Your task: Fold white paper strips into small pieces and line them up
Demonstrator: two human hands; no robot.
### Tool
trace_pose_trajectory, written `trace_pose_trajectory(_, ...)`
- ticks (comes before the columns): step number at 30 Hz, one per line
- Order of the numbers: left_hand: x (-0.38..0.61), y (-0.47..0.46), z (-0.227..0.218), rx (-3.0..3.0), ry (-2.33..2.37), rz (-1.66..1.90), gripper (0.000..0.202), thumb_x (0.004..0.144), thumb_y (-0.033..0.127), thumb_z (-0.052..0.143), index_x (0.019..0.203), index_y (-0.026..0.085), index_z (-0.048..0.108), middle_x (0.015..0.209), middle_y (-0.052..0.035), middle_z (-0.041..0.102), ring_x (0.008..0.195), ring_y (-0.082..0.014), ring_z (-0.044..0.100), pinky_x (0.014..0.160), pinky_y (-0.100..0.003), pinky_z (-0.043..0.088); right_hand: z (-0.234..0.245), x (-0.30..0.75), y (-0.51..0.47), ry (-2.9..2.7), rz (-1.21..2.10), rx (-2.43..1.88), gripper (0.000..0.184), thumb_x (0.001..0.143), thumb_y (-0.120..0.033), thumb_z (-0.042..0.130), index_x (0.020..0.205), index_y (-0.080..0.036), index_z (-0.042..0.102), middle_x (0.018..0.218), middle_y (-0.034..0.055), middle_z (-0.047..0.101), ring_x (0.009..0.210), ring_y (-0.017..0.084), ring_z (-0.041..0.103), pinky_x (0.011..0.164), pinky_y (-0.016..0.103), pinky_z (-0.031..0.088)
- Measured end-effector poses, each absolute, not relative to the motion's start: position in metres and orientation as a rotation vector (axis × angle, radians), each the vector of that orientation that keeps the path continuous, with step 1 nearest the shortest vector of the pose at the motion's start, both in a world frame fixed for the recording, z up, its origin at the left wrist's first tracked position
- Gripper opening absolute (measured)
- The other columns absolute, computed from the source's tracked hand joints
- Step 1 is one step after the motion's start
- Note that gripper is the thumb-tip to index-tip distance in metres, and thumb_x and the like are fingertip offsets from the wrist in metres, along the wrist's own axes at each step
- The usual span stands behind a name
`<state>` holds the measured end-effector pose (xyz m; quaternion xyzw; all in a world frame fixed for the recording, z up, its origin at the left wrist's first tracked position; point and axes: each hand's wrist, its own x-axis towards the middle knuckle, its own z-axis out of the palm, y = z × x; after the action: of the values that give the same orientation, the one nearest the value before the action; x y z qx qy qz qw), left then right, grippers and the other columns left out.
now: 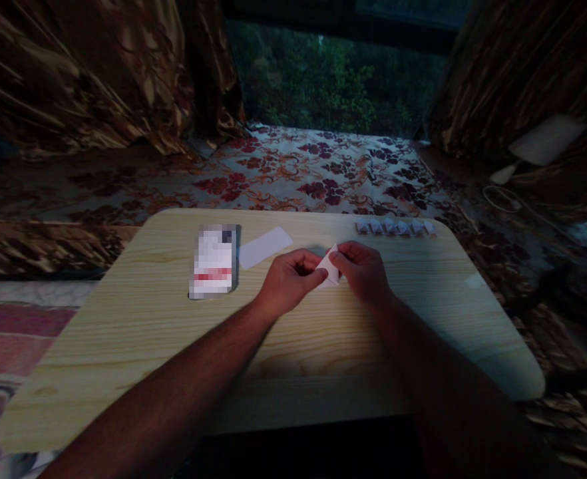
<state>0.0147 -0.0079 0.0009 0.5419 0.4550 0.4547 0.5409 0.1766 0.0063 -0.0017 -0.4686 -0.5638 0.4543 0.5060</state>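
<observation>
Head camera: the left hand [291, 276] and right hand [363, 266], fingers pinched together, hold a part-folded white paper [329, 269] over the worktop [303, 346], while six small folded pieces [396, 227] look finished and a flat sheet [266, 247] lies unfolded.

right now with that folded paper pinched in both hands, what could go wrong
The folded paper could slip or crease unevenly if the left hand and right hand pull unequally. The right hand might knock the row of small folded pieces just beyond it, and the left hand could nudge the flat sheet close by.
</observation>
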Motion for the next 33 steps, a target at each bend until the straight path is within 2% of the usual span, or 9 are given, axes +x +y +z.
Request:
trace_pose_trajectory(21, 0.0154, -0.0058, -0.0015, 1.295, 1.121, 1.083, 0.015, 0.069, 0.027, 0.074, 0.077, 0.015, 0.069, 0.073, -0.0034, 0.071, 0.06, -0.0108, 0.06, 0.056, -0.023, 0.045, -0.0026, 0.1764, 0.0055, -1.409, 1.033, -1.155, 0.016, 0.08, -0.034, 0.066, 0.076, -0.019, 0.068, 0.066, -0.0002, 0.065, 0.056, 0.012, 0.054, 0.054, 0.024, 0.042)
trace_pose_trajectory(27, 0.0165, -0.006, 0.0005, 1.248, 1.137, 1.079, 0.015, 0.07, 0.029, 0.073, 0.074, 0.016, 0.068, 0.062, 0.0009, 0.065, 0.048, -0.007, 0.049, 0.047, -0.02, 0.036, -0.002, 0.1749, 0.0042, -1.42, 0.982, -1.17, 0.016, 0.08, -0.033, 0.066, 0.074, -0.018, 0.068, 0.064, -0.0006, 0.063, 0.055, 0.011, 0.052, 0.053, 0.024, 0.041)
trace_pose_trajectory(33, 0.016, -0.0045, -0.0004, 1.271, 1.172, 1.075, 0.014, 0.071, 0.029, 0.07, 0.07, 0.016, 0.066, 0.058, 0.0022, 0.06, 0.047, -0.0066, 0.044, 0.045, -0.02, 0.031, -0.0006, 0.1745, 0.0033, -1.398, 1.021, -1.163, 0.017, 0.078, -0.035, 0.067, 0.073, -0.018, 0.067, 0.062, -0.0009, 0.062, 0.054, 0.012, 0.052, 0.052, 0.024, 0.041)
